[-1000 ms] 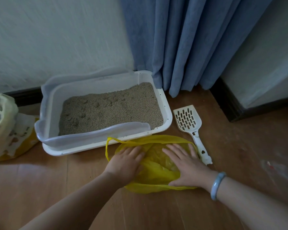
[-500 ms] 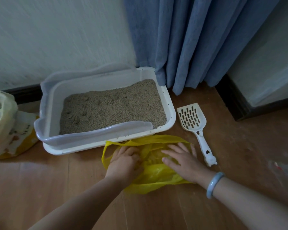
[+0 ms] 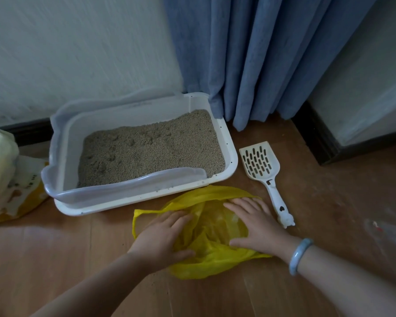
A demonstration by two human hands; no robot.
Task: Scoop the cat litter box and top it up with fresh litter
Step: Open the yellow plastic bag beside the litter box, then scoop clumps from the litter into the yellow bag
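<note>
A white litter box (image 3: 230, 147) with a translucent rim guard stands against the wall, filled with beige litter (image 3: 151, 147). In front of it a yellow plastic bag (image 3: 212, 227) lies on the wooden floor. My left hand (image 3: 162, 236) and my right hand (image 3: 256, 223) both rest on the bag, fingers spread, pressing its sides apart. A white slotted scoop (image 3: 260, 161) lies on the floor right of the box, its handle reaching down beside my right hand. A litter sack (image 3: 7, 179), white and yellow, sits at the left edge.
Blue curtains (image 3: 261, 53) hang behind the box's right corner. A dark baseboard and a wall corner (image 3: 318, 138) jut out at the right. Wooden floor (image 3: 78, 259) stretches in front and to the right.
My hands have shifted on the yellow bag, spreading it wider; the left hand curls more into the plastic. The camera has moved slightly, nothing else has moved.
</note>
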